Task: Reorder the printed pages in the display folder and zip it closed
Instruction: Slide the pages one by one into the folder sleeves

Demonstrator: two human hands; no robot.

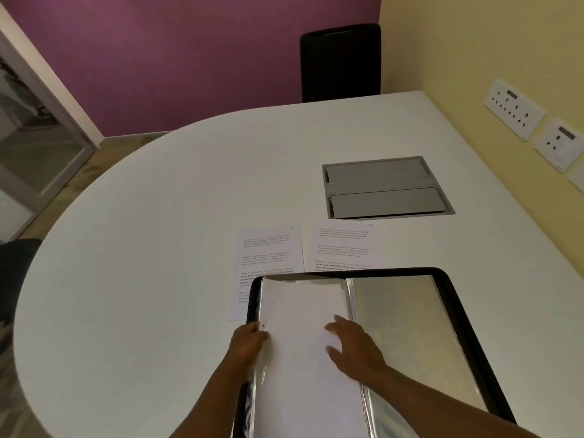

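The black-edged display folder (455,298) lies open on the white table (142,263) in front of me. Its left side shows a blank white page in a shiny clear sleeve (300,314), its right side an empty clear sleeve (407,330). My left hand (248,343) grips the left edge of the sleeve stack, thumb on top. My right hand (352,346) rests flat on the white page with fingers spread. Two printed pages lie just beyond the folder: one to the left (268,251), partly under the folder's corner, one to the right (346,245).
A grey cable hatch (384,188) is set into the table beyond the pages. A black chair (341,63) stands at the far side. Wall sockets (513,109) sit on the yellow wall at right. A glass door (34,137) is at left.
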